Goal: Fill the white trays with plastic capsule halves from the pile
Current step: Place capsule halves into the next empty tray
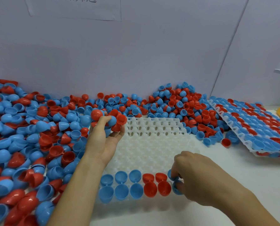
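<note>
White tray (152, 144) lies flat on table (209, 168), nearest rows holding three blue and two red hinged capsule pairs (136, 185). Right hand (199, 178) pinches a blue capsule (176, 190) into the tray. Left hand (106, 136) clutches several halves beside pile (38, 136). Filled tray (258, 128) right, tilted. Wall sheet (74, 5) characters cropped, unreadable.

The only writing you have in view is on the sheet of paper (74, 7) taped to the wall (152, 54), high above the pile of capsule halves (38, 136). A row of dark printed Chinese characters runs along the sheet's top edge, but the frame cuts off their upper parts, so you cannot read them with certainty. Nothing below that sheet carries lettering, numbers or brand marks you can make out.
</note>
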A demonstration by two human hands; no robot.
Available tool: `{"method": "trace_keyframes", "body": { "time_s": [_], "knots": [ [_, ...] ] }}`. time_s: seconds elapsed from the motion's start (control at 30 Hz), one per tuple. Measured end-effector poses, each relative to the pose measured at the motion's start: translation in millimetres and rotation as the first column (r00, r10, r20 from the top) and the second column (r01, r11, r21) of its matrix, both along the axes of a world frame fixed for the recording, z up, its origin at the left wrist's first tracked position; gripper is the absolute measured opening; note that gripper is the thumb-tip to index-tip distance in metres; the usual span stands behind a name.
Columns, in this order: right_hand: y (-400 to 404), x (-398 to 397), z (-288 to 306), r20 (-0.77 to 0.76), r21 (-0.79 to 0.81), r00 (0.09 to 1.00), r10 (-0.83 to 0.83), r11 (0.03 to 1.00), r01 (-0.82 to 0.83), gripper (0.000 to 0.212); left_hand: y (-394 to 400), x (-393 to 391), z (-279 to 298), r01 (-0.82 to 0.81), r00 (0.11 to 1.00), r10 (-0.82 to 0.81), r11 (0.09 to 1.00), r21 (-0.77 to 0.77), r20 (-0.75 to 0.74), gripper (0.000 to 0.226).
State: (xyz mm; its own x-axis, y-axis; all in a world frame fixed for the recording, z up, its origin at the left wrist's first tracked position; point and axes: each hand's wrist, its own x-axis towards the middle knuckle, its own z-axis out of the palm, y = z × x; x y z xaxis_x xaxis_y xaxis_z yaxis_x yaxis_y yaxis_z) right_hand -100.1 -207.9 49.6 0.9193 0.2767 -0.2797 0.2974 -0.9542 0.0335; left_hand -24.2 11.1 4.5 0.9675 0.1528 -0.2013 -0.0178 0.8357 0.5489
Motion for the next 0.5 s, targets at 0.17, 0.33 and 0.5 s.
{"method": "trace_keyframes", "body": {
  "time_s": [0.17,0.33,0.5],
  "knots": [
    [-3.1,-1.8,4.0,-0.001,0.025,1.0,-0.015,1.0,0.015,0.03,-0.1,0.3,-0.8,0.004,1.0,-0.004,1.0,-0.003,0.004,0.03],
    [-2.4,2.5,16.7,0.03,0.105,1.0,0.004,0.994,-0.007,0.034,-0.9,-0.8,-0.3,0.008,1.0,-0.008,1.0,-0.013,0.003,0.029],
    [13.2,29.8,33.9,0.191,0.261,0.981,0.018,0.963,-0.069,0.028,-2.5,-2.6,1.0,0.013,1.0,-0.013,1.0,-0.007,-0.007,0.026]
  ]
}}
